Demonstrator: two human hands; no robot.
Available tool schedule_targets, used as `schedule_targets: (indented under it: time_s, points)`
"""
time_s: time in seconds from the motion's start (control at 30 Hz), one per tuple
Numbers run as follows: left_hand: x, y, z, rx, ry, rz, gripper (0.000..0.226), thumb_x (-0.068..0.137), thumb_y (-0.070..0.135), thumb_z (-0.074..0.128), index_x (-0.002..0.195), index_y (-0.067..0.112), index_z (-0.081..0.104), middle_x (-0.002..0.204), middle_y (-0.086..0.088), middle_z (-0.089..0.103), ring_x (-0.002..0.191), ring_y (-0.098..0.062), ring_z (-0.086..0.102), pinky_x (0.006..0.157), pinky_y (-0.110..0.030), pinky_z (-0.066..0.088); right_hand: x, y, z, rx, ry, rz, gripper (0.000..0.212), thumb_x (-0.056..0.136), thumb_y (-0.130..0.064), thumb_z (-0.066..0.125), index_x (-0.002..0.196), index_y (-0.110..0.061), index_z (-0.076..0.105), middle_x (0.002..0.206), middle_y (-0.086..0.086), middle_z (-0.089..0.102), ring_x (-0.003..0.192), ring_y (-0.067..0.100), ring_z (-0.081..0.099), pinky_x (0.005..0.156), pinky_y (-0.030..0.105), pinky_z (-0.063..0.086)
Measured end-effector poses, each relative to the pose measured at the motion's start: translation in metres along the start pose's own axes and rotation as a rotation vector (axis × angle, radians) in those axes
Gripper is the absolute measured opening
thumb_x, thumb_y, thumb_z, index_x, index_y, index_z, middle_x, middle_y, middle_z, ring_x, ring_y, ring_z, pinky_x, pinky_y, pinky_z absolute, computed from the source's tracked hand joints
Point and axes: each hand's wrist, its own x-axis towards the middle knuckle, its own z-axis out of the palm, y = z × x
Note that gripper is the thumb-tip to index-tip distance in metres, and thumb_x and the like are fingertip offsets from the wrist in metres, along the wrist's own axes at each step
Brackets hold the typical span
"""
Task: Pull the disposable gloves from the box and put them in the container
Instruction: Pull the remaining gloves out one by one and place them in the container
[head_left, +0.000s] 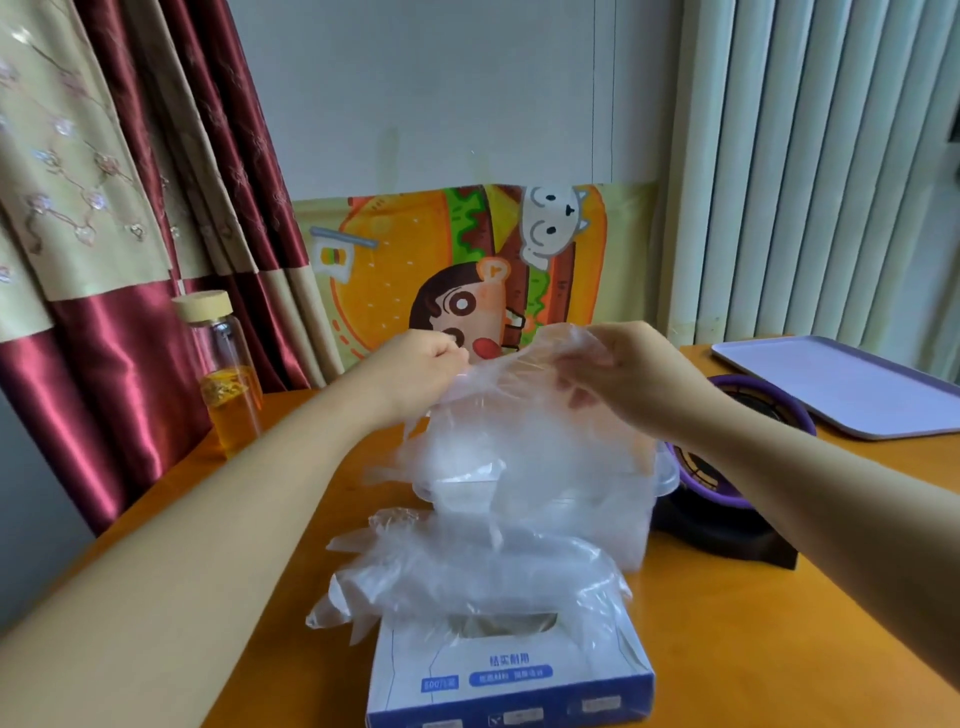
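A blue and white glove box (511, 680) lies at the near edge of the orange table, with a loose clear glove (467, 571) draped over its slot. Behind it stands a clear plastic container (644, 514), mostly veiled by plastic film. Above the container, my left hand (421, 371) and my right hand (618, 371) each pinch an upper edge of a clear disposable glove (519, 431). That glove hangs spread between them, its lower end reaching down over the container's mouth.
A glass bottle (228, 374) of amber liquid stands at the left by the red curtain. A purple and black round object (737, 452) sits right of the container, and a lilac tray (841, 384) lies at the far right. A cartoon mat leans on the wall.
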Motion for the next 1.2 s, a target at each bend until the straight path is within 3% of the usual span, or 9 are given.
schedule_targets:
  time_s: [0.1,0.2,0.27,0.37,0.53,0.67,0.8,0.93,1.2]
  points:
    - [0.014,-0.008,0.004,0.068,0.330,-0.038,0.026,0.100,0.031,0.043,0.103,0.015,0.063,0.103,-0.001,0.065,0.092,-0.018,0.059,0.076,-0.032,0.047,0.017,0.022,0.005,-0.009,-0.033,0.180,0.024,0.094,-0.017,0.052,0.076,-0.009,0.065,0.059,0.001,0.065,0.048,0.006,0.060,0.049,0.015,0.047]
    - [0.011,0.006,0.011,0.093,0.559,0.346,0.014,0.096,0.017,0.051,0.102,0.017,0.064,0.101,0.008,0.057,0.090,-0.008,0.053,0.077,-0.022,0.042,0.032,0.043,0.014,-0.037,-0.068,0.272,0.022,0.092,-0.009,0.050,0.074,-0.010,0.063,0.051,-0.002,0.062,0.035,0.000,0.054,0.037,0.010,0.037]
    - [0.009,0.015,0.029,0.138,0.273,0.486,0.016,0.095,0.016,0.054,0.103,0.020,0.067,0.102,0.008,0.060,0.092,-0.005,0.055,0.083,-0.020,0.045,0.037,0.054,0.022,-0.061,-0.119,0.301,0.017,0.089,-0.004,0.053,0.075,-0.011,0.060,0.051,-0.003,0.062,0.037,0.002,0.056,0.039,0.013,0.041]
    - [0.020,0.004,0.064,0.249,-0.196,0.323,0.024,0.094,0.028,0.058,0.116,0.030,0.067,0.116,0.010,0.064,0.099,-0.006,0.059,0.091,-0.030,0.049,0.042,0.063,0.035,-0.138,-0.197,0.320,0.007,0.089,-0.006,0.058,0.096,-0.005,0.059,0.077,0.009,0.069,0.055,0.013,0.066,0.053,0.026,0.055]
    - [0.038,-0.013,0.085,0.398,-0.623,0.092,0.051,0.094,0.043,0.054,0.142,0.026,0.045,0.145,0.006,0.046,0.126,-0.015,0.049,0.093,-0.023,0.037,0.038,0.072,0.041,-0.566,-0.215,0.141,0.048,0.090,-0.006,0.054,0.135,-0.014,0.038,0.113,0.010,0.058,0.091,0.026,0.060,0.065,0.031,0.051]
    - [0.046,-0.017,0.094,0.455,-0.698,0.067,0.064,0.094,0.038,0.057,0.150,0.024,0.030,0.151,0.002,0.038,0.128,-0.019,0.046,0.102,-0.026,0.037,0.038,0.062,0.040,-0.704,-0.035,-0.253,0.043,0.089,-0.010,0.057,0.129,-0.022,0.050,0.121,0.000,0.055,0.108,0.024,0.051,0.077,0.033,0.050]
    - [0.053,-0.013,0.103,0.465,-0.773,0.034,0.067,0.095,0.037,0.055,0.152,0.027,0.022,0.150,0.001,0.036,0.108,-0.018,0.047,0.068,-0.019,0.046,0.038,0.063,0.058,-0.655,-0.719,-0.030,0.064,0.088,-0.032,0.065,0.143,-0.019,0.035,0.131,0.005,0.051,0.115,0.023,0.051,0.091,0.030,0.043]
    - [0.058,-0.014,0.116,0.636,-0.877,-0.019,0.088,0.091,0.042,0.059,0.154,0.030,-0.001,0.162,-0.004,0.006,0.142,-0.031,0.026,0.109,-0.041,0.035,0.043,0.079,0.064,-0.758,-0.965,0.147,0.069,0.098,-0.022,0.046,0.152,-0.019,0.004,0.149,0.010,0.032,0.128,0.029,0.042,0.082,0.025,0.045]
    - [0.061,-0.023,0.130,0.994,-0.922,-0.050,0.052,0.106,0.023,0.013,0.153,0.016,-0.009,0.161,-0.005,-0.010,0.146,-0.037,-0.004,0.117,-0.046,0.005,0.048,0.089,0.083,-0.942,-1.018,0.211,0.059,0.102,-0.013,0.020,0.150,-0.025,-0.011,0.159,0.011,0.004,0.138,0.033,0.027,0.106,0.037,0.032]
